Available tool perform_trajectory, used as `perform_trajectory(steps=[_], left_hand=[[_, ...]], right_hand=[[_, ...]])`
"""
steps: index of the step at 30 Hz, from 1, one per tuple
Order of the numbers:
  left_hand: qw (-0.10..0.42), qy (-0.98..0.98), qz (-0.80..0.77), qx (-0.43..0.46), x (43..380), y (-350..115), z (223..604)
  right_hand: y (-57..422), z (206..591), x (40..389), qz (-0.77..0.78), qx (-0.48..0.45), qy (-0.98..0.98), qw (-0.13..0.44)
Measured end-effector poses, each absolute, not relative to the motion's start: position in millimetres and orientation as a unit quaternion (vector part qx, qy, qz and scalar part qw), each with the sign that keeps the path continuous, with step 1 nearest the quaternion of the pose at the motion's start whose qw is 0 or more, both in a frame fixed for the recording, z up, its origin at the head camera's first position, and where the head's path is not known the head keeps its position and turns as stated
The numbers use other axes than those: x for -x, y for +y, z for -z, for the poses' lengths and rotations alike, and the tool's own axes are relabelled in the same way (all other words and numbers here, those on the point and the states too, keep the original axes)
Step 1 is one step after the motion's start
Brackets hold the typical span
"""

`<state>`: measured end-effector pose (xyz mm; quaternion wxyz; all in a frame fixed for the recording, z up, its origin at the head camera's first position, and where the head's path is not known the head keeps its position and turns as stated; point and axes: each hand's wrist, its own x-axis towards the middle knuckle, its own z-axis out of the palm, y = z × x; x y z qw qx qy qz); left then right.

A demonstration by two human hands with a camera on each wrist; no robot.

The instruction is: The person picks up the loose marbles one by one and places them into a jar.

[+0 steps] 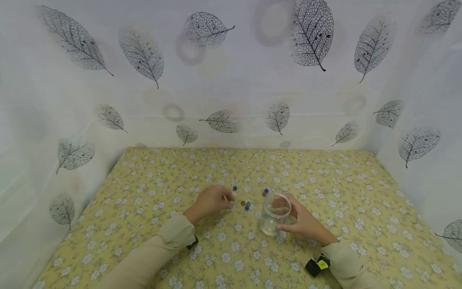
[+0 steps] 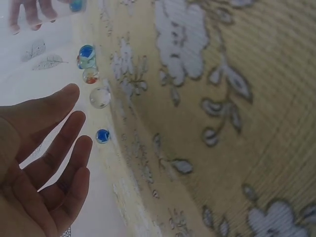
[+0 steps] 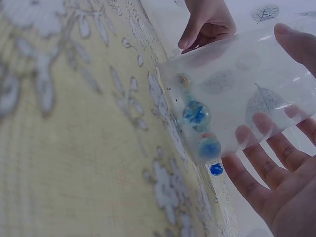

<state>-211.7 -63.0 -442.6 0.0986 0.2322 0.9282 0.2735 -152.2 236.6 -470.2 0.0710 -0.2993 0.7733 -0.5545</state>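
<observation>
Jar (image 1: pixel 268 224) gripped by right hand (image 1: pixel 306 223) blurs marbles (image 3: pixel 196 116) behind; left hand (image 1: pixel 209 202) loosely curved, free.

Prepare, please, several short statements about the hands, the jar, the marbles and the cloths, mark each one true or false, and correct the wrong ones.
1. The right hand holds the clear jar. True.
2. The left hand grips a blue marble. False: there is no marble between its fingers.
3. All the marbles are blue. False: a clear marble lies among them.
4. The tablecloth is yellow with white flowers. True.
5. The hanging cloth behind shows printed leaves. True.
</observation>
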Motion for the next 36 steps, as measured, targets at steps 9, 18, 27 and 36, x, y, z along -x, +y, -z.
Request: perform_trajectory(steps=[9, 18, 27, 36], left_hand=[[0.099, 0.937, -0.224, -0.250, 212.7, -57.7, 450.5], [0.100, 0.941, -0.206, -0.249, 210.5, -55.0, 446.1], [0.095, 0.942, -0.203, -0.249, 211.9, -56.6, 449.4], [0.083, 0.942, -0.217, -0.243, 213.9, -58.6, 446.9]], right_hand=[[235.9, 469.0, 152.1, 0.557, 0.301, 0.771, 0.072], [235.6, 468.5, 152.0, 0.562, 0.293, 0.770, 0.077], [235.3, 468.7, 152.7, 0.563, 0.300, 0.767, 0.073], [236.4, 469.7, 152.6, 0.559, 0.302, 0.768, 0.074]])
